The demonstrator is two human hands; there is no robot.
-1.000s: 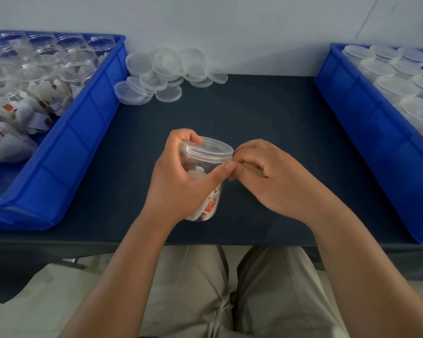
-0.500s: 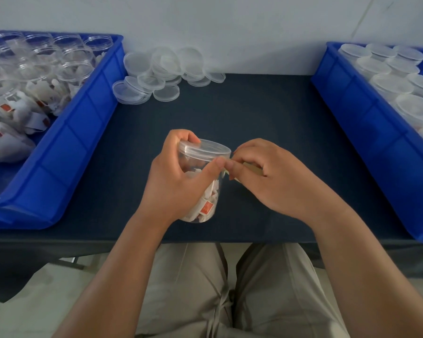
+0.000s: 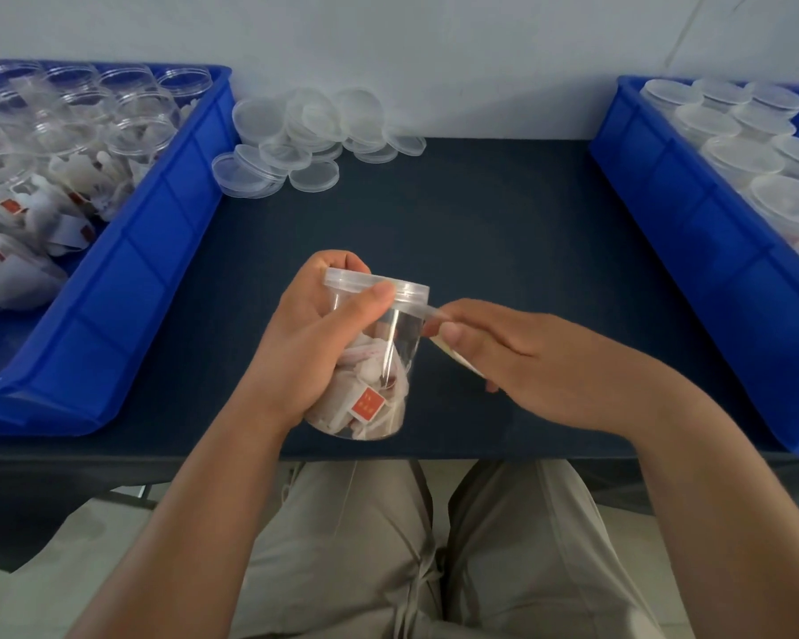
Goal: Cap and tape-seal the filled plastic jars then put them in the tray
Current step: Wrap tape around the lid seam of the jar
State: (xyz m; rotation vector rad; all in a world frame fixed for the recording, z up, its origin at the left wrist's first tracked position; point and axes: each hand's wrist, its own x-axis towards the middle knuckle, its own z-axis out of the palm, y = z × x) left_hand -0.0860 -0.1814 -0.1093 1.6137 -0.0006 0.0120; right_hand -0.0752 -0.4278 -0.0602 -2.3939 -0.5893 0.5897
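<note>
One filled jar, capped by one lid, held above the table between two blue trays. Left hand grips the jar; right hand pinches one tape strip just below the lid.

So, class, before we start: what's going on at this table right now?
A person is sealing a filled plastic jar. The left hand grips it, already capped with a clear lid, over the dark table. The right hand pinches a strip of clear tape at the lid's edge. Uncapped jars wait in the left blue tray, capped ones sit in the right blue tray, and loose lids lie at the back.
</note>
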